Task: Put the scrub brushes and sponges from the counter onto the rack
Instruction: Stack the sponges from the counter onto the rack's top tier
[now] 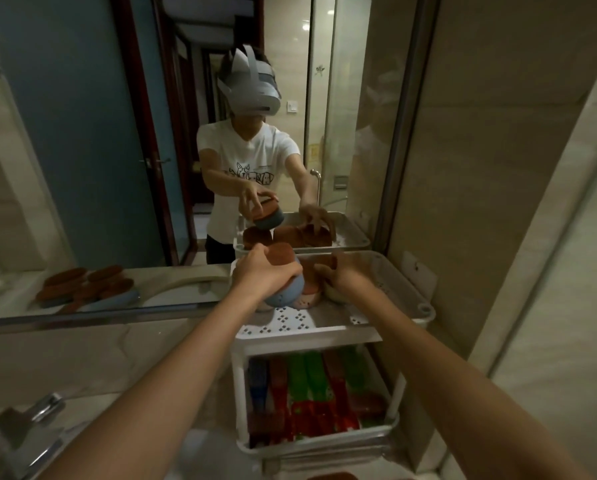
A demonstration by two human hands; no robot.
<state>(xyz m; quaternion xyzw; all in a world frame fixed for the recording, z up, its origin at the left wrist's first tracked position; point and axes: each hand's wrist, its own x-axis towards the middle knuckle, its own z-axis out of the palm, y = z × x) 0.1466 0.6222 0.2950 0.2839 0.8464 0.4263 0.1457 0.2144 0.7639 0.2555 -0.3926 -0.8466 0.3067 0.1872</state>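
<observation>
A white two-tier plastic rack stands against the mirror at the right. My left hand grips a round scrub brush with a blue body and brown top, tilted over the rack's upper shelf. My right hand rests at the back of that shelf on another brown-topped brush; whether it grips it I cannot tell. A pale pink brush sits between the hands. The lower shelf holds several red, green and blue sponges side by side.
A chrome faucet is at the lower left above the counter. The mirror shows a reflection of several brown brushes at left and of the person. A tiled wall closes in the rack's right side.
</observation>
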